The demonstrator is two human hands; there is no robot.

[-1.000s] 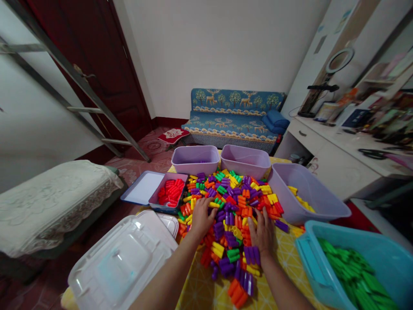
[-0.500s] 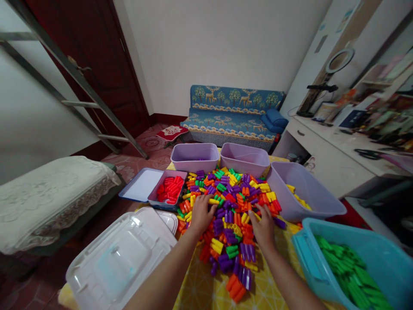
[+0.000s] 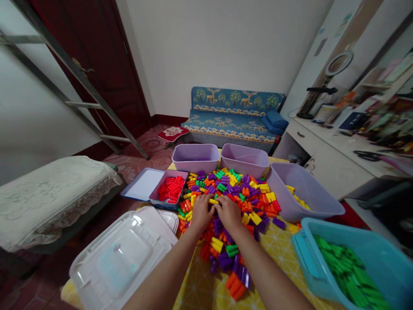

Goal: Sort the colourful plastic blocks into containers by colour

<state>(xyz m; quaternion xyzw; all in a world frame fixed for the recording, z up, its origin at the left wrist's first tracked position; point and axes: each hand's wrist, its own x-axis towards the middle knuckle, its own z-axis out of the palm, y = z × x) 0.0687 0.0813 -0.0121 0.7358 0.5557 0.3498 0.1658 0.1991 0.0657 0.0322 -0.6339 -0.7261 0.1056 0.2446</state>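
A loose heap of small plastic building pieces (image 3: 226,185) in red, orange, yellow, green and purple covers the middle of the table. Over its near left part, my left hand (image 3: 201,213) is closed with a yellow plastic piece (image 3: 213,201) at its fingertips. Right beside it, my right hand (image 3: 229,214) curls in, its fingertips meeting the right end of that same piece. My fingers partly cover it. Purple and orange pieces lie below my wrists, and a pair of yellow ones (image 3: 255,218) rests to the right of my right hand.
Two lilac bins (image 3: 195,165) (image 3: 244,167) stand behind the heap. A larger lilac bin (image 3: 309,211) holds yellow pieces; a teal bin (image 3: 311,258) holds green ones. Red pieces fill an open box (image 3: 167,206) at left. White lids (image 3: 122,258) lie at front left.
My right hand has moved left across the heap and now meets my left hand at the yellow piece. The left hand has stayed nearly in place.
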